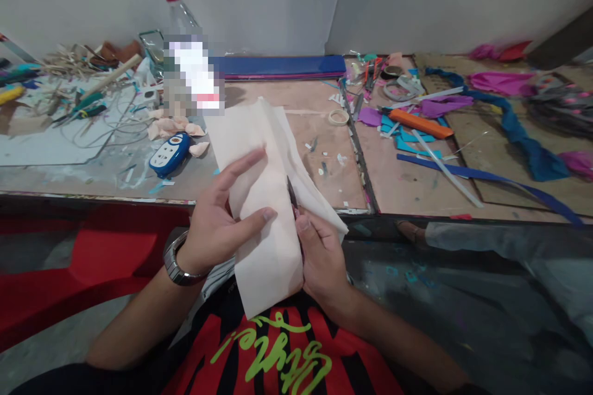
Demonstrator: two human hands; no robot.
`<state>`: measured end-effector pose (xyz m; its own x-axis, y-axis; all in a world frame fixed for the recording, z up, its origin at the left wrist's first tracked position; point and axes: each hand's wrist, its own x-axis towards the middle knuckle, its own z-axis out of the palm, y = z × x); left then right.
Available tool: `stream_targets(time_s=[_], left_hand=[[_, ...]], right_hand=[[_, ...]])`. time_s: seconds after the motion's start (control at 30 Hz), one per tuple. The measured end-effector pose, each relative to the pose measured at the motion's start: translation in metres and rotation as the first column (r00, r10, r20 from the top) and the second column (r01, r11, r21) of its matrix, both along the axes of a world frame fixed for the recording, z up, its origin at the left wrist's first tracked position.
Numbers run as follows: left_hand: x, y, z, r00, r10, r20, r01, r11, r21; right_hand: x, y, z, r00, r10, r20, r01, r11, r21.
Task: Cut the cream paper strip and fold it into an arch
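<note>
A sheet of cream paper (262, 241), partly cut along its length, lies over my lap and reaches up to the table edge. My left hand (215, 219), with a metal watch on its wrist, holds the sheet: thumb and index finger press on its front, while the other fingers are hidden. In my right hand (322, 253) is a pair of scissors (292, 192), held at the cut. Their dark blades sit between the left strip and the loose right flap (315, 188); the handles are mostly covered by my fingers.
A blue-and-white power strip (170, 154) lies on the table, left of the paper. A tape roll (338, 117), an orange cutter (419, 123) and coloured strips lie rightward. Behind stands a red-capped bottle (178, 6). A red chair (120, 247) is at lower left.
</note>
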<state>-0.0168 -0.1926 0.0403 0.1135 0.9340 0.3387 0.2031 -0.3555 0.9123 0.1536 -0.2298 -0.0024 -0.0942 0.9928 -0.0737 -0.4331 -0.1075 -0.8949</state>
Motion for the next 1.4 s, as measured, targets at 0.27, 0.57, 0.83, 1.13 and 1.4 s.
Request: stream_targets(time_s=[0.27, 0.57, 0.83, 1.13, 1.4], left_hand=[[-0.0006, -0.0011, -0.0003, 1.000, -0.003, 0.013, 0.003, 1.000, -0.020], [0.0011, -0.0023, -0.0065, 0.999, -0.014, 0.045, 0.017, 0.998, -0.063], [0.0010, -0.0030, -0.0068, 0.999, -0.014, 0.043, 0.017, 0.998, -0.067], [0.0033, -0.0049, -0.0055, 0.998, -0.018, 0.052, 0.020, 0.998, -0.052], [0.0024, -0.0073, -0.0053, 0.998, -0.021, 0.056, 0.023, 0.999, -0.047]], right_hand=[[0.0004, 0.0019, -0.0019, 1.000, 0.011, 0.027, -0.010, 1.000, -0.008], [0.0005, 0.0008, -0.0044, 0.999, -0.002, 0.033, 0.002, 1.000, -0.018], [0.0018, 0.0024, 0.0003, 0.997, 0.008, 0.072, -0.009, 1.000, 0.017], [-0.0002, 0.0028, 0.0037, 1.000, -0.006, 0.023, 0.006, 1.000, 0.006], [-0.0010, 0.0040, 0.0031, 0.999, 0.044, -0.021, -0.044, 0.999, 0.014]])
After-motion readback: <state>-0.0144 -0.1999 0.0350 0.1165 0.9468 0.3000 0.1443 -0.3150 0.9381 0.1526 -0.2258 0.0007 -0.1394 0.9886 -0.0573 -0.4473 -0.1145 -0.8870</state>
